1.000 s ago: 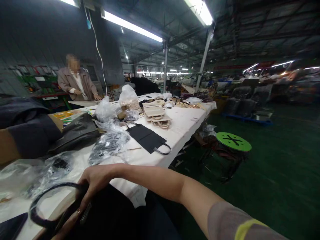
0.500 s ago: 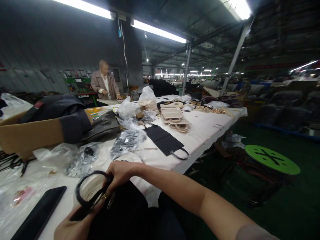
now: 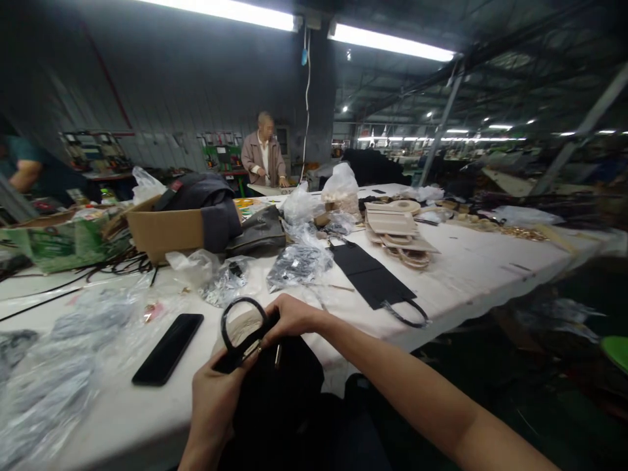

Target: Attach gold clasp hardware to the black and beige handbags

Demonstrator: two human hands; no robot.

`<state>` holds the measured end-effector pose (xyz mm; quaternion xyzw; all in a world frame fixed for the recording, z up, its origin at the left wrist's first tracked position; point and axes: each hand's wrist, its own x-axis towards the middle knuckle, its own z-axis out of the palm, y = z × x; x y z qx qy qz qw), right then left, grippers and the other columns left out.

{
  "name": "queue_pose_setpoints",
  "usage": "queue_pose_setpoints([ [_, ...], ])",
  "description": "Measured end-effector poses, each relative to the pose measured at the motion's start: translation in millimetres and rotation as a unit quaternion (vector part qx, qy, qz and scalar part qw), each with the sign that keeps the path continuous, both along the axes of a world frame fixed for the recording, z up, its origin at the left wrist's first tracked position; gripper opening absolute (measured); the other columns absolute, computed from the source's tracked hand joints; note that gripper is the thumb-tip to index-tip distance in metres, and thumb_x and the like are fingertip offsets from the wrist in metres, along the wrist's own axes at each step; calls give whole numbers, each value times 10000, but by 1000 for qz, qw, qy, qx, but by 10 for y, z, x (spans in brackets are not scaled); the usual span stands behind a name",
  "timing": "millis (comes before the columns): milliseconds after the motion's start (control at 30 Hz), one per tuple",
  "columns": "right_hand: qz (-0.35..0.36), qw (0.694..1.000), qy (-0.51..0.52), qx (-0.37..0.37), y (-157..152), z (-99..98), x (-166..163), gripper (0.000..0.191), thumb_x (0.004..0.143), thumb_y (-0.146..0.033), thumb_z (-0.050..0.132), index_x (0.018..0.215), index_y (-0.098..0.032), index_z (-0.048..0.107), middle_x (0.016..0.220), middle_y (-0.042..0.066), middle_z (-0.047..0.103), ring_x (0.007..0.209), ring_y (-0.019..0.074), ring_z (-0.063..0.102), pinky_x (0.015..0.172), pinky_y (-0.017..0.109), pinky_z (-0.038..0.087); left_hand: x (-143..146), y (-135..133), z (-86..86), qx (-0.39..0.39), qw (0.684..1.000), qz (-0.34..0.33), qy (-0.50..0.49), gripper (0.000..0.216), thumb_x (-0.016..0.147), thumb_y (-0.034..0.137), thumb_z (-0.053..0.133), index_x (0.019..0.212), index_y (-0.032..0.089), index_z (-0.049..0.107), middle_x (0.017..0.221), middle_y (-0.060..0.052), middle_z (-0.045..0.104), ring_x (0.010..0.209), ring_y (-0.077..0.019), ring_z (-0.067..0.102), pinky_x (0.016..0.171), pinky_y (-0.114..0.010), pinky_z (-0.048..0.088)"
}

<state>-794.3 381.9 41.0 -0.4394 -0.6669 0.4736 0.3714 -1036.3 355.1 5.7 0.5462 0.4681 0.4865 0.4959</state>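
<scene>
A black handbag [image 3: 279, 405] is in front of me at the near edge of the table, its lower part dark and hard to make out. Its round black handle [image 3: 244, 301] stands up in a loop over a pale lining. My left hand [image 3: 213, 389] grips the near-left part of the bag's top edge, fingers closed. On the far side of the opening, my right hand [image 3: 292, 317] pinches the edge by the handle's base. A small shiny metal piece [image 3: 278, 356] shows on the bag. Left of my hands lies a black phone [image 3: 168, 348].
On the white-covered table [image 3: 471, 275] lie a flat black bag panel [image 3: 373, 271] with a handle, a stack of beige panels [image 3: 395, 226], plastic-wrapped pieces [image 3: 299, 265] and a cardboard box [image 3: 169, 232] of dark fabric. A person [image 3: 263, 154] stands beyond. A green stool [image 3: 615, 353] is at right.
My view has swung left, so the table and its contents appear farther right, and a green box has come into sight. Both hands remain on the handbag's top edge.
</scene>
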Motion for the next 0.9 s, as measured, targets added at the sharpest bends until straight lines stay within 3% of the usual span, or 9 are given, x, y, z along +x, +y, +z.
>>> queue_pose_setpoints([
  [167, -4, 996, 76, -52, 18, -56, -20, 542, 548, -373, 1087, 1010, -159, 901, 904, 42, 828, 745, 171, 718, 748, 259, 603, -9, 25, -50, 13, 1000, -3, 3, 665, 675, 470, 999, 1234, 139, 855, 1086, -147, 876, 994, -376, 840, 890, -472, 699],
  [433, -46, 995, 82, -30, 21, -170, -46, 540, 505, -357, 1087, 965, -150, 894, 917, 39, 828, 742, 165, 705, 737, 263, 595, -15, 82, -52, 29, 998, -13, 49, 589, 696, 443, 975, 1206, 169, 866, 1131, -127, 875, 1100, -372, 822, 949, -450, 680],
  [633, -35, 995, 96, -21, -29, -169, -28, 559, 561, -366, 1085, 1036, -143, 891, 986, 63, 833, 807, 175, 730, 810, 285, 622, -29, 96, 40, -26, 998, -35, 49, 635, 704, 455, 986, 1244, 147, 857, 1131, -163, 870, 1119, -379, 818, 970, -466, 671],
  [800, -36, 994, 99, -33, -17, -159, -27, 561, 532, -357, 1098, 1004, -140, 886, 919, 52, 819, 765, 163, 710, 739, 261, 616, -31, 48, 87, -67, 997, -25, 29, 686, 696, 481, 999, 1255, 116, 841, 1061, -174, 873, 1012, -372, 836, 862, -449, 691],
  [900, -20, 995, 94, -33, 26, -194, -5, 546, 506, -332, 1105, 973, -155, 884, 917, 33, 822, 758, 152, 711, 734, 237, 614, -25, 92, 58, -73, 994, 8, 77, 741, 680, 525, 994, 1284, 131, 829, 1006, -157, 875, 995, -394, 836, 796, -450, 687],
])
